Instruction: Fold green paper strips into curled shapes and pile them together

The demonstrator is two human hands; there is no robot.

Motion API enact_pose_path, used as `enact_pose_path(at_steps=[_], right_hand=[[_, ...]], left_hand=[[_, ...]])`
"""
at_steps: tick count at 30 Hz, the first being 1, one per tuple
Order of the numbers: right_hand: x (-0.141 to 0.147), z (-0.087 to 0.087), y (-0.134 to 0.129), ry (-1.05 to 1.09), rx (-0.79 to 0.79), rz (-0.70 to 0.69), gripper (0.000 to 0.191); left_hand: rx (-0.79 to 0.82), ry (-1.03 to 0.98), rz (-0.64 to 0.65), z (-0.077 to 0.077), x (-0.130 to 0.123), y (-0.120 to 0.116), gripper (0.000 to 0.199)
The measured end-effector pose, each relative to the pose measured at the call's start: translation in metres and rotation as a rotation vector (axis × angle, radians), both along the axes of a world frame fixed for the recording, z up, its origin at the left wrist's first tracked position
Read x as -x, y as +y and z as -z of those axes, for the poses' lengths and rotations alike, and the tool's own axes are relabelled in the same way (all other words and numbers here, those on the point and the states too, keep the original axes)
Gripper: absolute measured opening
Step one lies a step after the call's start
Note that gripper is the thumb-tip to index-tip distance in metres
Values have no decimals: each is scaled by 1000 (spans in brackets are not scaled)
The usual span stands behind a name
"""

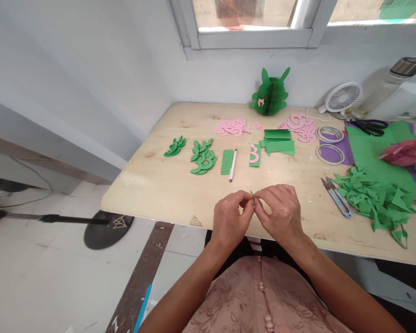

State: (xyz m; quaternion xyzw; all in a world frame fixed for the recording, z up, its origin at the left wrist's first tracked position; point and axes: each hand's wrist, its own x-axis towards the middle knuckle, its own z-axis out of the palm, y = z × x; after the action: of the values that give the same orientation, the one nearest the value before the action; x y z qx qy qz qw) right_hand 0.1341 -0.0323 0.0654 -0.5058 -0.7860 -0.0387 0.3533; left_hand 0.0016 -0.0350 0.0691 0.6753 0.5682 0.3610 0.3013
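Note:
A small green paper piece stands edge-on between my two hands, above the table's front edge. My left hand pinches it from the left with thumb and forefinger. From the right, the fingertips of my right hand press on the same piece, and the two hands meet there. Most of the piece is hidden by the fingers. Beyond the hands lie a green rectangle with faint outlines, a white pen and a green card bearing a pink curved cutout.
Green cutouts and pink cutouts lie in piles. Blue snips, green scraps, tape rolls and black scissors are at the right. Behind stand a green paper figure and a white fan.

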Motion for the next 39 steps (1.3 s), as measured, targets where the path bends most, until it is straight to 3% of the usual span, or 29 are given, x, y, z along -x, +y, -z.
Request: enact_pose_path(at_steps=[9,25,39], right_hand=[[-1,2,1,49,26,1,10],[0,-1,1,-54,-85,-29,12],[1,3,4,110,24,6,10]], left_hand=[[24,-27,-25,-3,1,2,13],[-61,99,-25,0,1,0,13],[91,-182,-29,-6,1,4,12]])
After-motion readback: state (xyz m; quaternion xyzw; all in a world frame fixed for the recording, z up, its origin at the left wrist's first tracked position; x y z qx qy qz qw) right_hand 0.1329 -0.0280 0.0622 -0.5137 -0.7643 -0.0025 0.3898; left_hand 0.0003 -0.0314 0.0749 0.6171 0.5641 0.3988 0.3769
